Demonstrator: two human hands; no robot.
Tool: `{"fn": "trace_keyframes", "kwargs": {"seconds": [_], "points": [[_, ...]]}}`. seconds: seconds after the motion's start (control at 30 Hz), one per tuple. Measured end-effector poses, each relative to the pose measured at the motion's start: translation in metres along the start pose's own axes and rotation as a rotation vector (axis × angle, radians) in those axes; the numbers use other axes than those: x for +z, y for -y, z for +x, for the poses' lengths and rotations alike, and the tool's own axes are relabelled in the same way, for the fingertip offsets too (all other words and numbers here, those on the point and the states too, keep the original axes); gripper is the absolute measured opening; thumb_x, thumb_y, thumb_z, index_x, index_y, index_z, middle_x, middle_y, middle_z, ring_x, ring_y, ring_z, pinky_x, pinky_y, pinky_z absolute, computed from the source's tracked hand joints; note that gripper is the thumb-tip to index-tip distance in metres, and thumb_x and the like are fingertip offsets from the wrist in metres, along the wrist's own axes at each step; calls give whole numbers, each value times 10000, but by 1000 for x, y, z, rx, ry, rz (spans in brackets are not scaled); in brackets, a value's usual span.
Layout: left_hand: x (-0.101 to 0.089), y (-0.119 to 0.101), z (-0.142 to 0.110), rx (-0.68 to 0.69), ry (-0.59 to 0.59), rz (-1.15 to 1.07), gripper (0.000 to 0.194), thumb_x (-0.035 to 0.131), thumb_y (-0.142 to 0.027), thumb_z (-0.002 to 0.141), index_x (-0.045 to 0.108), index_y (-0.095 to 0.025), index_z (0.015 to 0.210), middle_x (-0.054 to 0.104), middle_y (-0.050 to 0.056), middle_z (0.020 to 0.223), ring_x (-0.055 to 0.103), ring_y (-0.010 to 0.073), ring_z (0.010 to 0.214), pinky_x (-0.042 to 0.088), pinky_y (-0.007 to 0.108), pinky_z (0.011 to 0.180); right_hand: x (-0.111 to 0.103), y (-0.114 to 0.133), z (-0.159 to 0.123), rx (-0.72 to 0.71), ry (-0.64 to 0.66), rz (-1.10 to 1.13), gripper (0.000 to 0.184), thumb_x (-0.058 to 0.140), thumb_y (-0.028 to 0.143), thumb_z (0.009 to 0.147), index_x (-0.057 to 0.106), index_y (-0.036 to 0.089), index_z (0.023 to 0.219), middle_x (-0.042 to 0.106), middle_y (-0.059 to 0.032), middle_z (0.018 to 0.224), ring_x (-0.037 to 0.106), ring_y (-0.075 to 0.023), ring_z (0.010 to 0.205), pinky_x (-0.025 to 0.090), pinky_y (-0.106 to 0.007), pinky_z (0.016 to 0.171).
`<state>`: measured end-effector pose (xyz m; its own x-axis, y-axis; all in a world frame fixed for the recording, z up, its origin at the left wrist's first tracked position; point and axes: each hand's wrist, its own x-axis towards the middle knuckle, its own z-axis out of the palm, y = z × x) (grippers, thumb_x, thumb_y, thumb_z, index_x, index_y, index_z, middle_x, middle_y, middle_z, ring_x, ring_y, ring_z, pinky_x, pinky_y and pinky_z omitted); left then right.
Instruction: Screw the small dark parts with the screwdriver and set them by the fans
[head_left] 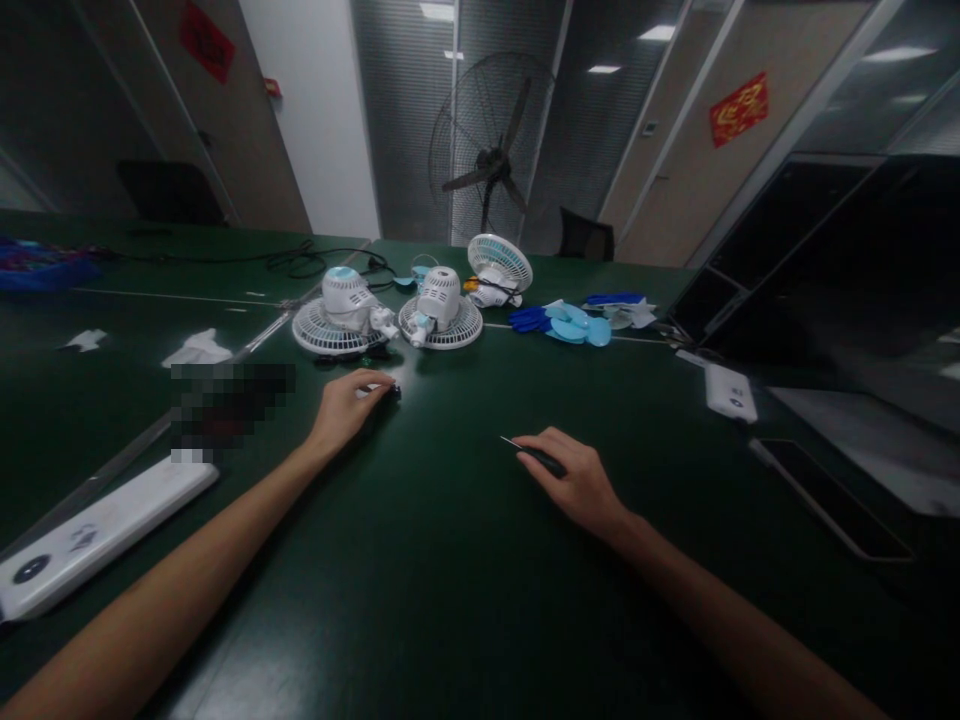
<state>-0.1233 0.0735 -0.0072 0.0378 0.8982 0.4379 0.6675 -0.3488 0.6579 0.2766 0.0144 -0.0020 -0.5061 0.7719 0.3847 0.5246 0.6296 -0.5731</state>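
My right hand [574,475] is closed around the dark handle of a screwdriver [553,464], whose thin metal shaft points left, a little above the table. Farther left, my left hand [349,405] is closed in a pinch low over the tabletop. A small dark piece [396,390] shows at its fingertips, too small to name. Just beyond that hand, a white fan head [346,305] lies grille down, and a second fan head [441,308] lies beside it. Behind them a third small fan [499,270] is tilted, with a dark cord around it.
Light-blue fan blades [577,325] and blue gloves [529,319] lie at the back right of the green table [450,580]. A phone [836,500] and white device [729,392] lie right; a long white device [105,530] lies left. Black cables [300,258] cross the back.
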Motion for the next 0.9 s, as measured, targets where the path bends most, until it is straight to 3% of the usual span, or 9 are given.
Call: {"fn": "trace_keyframes", "kwargs": {"seconds": [0.13,0.37,0.67,0.9], "points": [[0,-1,-1,45,64,46,256,591,-359,984,806,-243,1057,777,67,1178,733,273,1077,560,434,991,-1,3,0,5,-3,-10,289,568,328,1078,675,257,1336,714,-78,1128,706,-213,929,624,-341,753],[3,2,-1,92,74,131,283,557,-310,996,807,-234,1108,768,81,1212,734,285,1096,559,464,1028,-1,4,0,-10,-1,-15,280,568,314,1075,684,249,1322,717,-80,1115,707,-216,933,626,-344,755],[7,-3,-9,161,178,361,440,497,-253,1012,670,-205,1413,649,102,1468,630,315,1320,489,515,1157,-1,2,-1,-10,21,0,282,566,334,1081,679,259,1328,713,-73,1117,711,-209,932,631,-330,744],[-2,8,-3,102,74,301,349,496,-347,1046,781,-189,1170,748,142,1239,707,327,1100,557,493,978,-1,1,-1,2,60,6,277,555,338,1090,669,256,1329,700,-69,1120,703,-206,944,625,-335,762]]}}
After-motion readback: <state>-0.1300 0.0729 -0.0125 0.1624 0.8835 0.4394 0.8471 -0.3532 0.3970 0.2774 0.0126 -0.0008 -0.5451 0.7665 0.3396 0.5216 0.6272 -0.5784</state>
